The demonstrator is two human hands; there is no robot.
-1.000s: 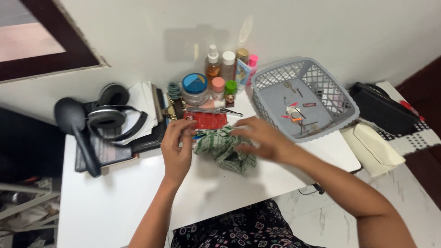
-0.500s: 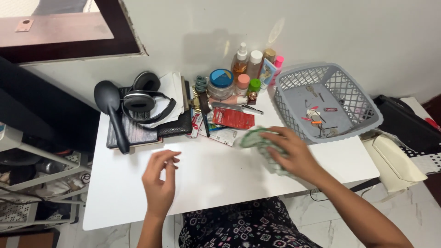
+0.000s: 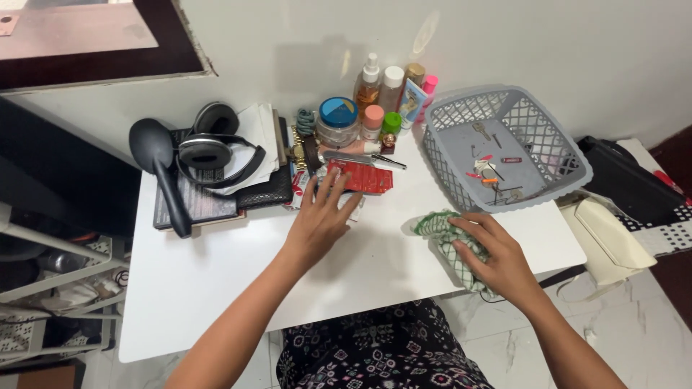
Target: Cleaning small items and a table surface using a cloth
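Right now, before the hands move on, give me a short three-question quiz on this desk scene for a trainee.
1. True or false: the right hand rests on the green checked cloth.
2. What do the left hand's fingers reach onto?
A. the grey basket
B. the red packet
C. the headphones
3. Fill in: the black spoon lies at the ______ end of the white table, beside the headphones.

Key
1. True. The palm presses the cloth at the table's right front edge.
2. B. The fingers are spread over the packet's left end.
3. Left.
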